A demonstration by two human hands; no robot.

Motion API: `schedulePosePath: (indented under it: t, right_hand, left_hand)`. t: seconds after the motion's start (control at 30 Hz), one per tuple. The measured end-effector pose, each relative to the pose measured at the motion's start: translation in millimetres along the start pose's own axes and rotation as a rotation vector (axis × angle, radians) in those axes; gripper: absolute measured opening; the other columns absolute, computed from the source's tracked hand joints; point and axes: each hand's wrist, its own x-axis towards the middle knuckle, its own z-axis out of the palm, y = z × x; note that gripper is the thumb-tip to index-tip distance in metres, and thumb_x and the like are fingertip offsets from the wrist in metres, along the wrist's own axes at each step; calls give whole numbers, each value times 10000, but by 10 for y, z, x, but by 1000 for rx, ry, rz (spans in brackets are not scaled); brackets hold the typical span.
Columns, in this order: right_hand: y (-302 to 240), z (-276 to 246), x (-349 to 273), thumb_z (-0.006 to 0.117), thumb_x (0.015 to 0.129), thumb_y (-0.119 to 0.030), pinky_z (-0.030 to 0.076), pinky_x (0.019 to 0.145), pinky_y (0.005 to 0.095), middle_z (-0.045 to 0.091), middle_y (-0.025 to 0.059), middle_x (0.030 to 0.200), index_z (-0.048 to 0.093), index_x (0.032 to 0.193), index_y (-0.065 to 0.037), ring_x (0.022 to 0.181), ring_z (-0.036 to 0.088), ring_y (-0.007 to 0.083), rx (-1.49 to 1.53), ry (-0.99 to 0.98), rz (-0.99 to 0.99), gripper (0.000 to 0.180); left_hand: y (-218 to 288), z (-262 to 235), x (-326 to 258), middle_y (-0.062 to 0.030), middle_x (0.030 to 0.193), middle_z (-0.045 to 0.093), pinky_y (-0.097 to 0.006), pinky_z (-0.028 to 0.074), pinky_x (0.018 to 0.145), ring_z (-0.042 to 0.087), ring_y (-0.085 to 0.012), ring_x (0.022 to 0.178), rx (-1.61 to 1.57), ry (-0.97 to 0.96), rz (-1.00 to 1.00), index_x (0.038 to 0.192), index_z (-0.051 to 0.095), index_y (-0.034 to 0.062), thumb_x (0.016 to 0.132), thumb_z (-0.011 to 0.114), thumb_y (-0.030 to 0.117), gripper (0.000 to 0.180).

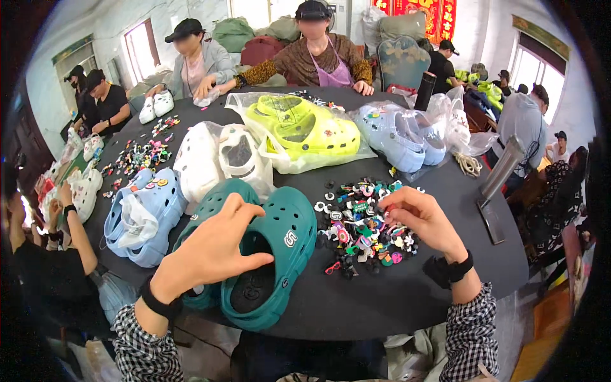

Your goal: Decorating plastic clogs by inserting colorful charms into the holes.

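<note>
A pair of dark green clogs stands in front of me, the right-hand clog [294, 223] carrying a pale charm and a round dark one. My left hand [213, 245] is over the pair, thumb and fingers apart, hiding much of the left-hand clog [219, 194]. To the right lies a heap of small colourful shoe charms [366, 235]. Above its right side my right hand [417, 216] is closed in a pinch, a small reddish charm [387, 210] partly showing at the fingertips.
Light blue clogs [149, 207], bagged white clogs [200, 159], bagged yellow clogs [318, 130] and bagged blue clogs [394, 137] crowd the black table [382, 305]. A metal stand [499, 184] rises at right. Two people [328, 60] [197, 60] sit opposite; another person's arm [79, 232] is at left.
</note>
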Motion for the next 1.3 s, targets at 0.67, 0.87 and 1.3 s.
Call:
schedulePosePath:
  t: [0.67, 0.87, 1.3]
  right_hand:
    - [-64, 1206, 1141, 636, 936, -59, 508, 751, 256, 704, 37, 931, 666, 1055, -16, 809, 620, 88, 230, -385, 61, 131]
    - [8, 1199, 1202, 632, 932, -51, 503, 798, 258, 714, 44, 934, 674, 1033, -5, 871, 631, 89, 307, -432, 33, 119]
    - [-13, 1260, 1138, 663, 897, -51, 525, 765, 268, 732, 57, 884, 668, 942, 11, 833, 676, 110, 260, -383, -19, 77]
  left_hand:
    - [-342, 26, 323, -162, 937, 569, -441, 454, 774, 578, -376, 919, -166, -124, 47, 990, 485, 27, 748, 668, 43, 304]
    - [-354, 55, 335, -147, 971, 567, -416, 468, 783, 581, -351, 913, -159, -109, 47, 1025, 494, 13, 718, 650, 14, 345]
    - [-312, 48, 306, -145, 1041, 572, -448, 481, 779, 587, -388, 966, -91, -81, 101, 1081, 489, 33, 714, 639, -10, 399]
